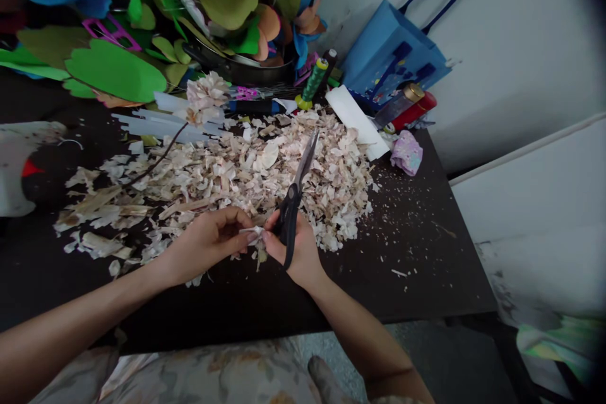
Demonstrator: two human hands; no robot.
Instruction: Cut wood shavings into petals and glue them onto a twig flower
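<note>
My left hand point(215, 240) is closed, its thumb and fingertips pinching a small whitish petal-like piece point(257, 235). Opposite it, my right hand point(300, 252) has its thumb and a finger at the other side of that piece. Black-handled scissors point(294, 192) rest in my right hand, blades pointing away from me over the pile. Both hands are just above the near edge of a broad heap of pale, dry petal-like scraps point(237, 170). What exactly the small piece is made of I cannot make out.
Behind the heap lies a pale flower on a brown stem point(206, 98). Green thread point(312, 83), a white strip point(357, 120), a blue paper bag point(392, 50) and a crumpled purple wad point(406, 153) stand near the wall. Colourful petals point(118, 69) crowd the back left of the dark table point(426, 252).
</note>
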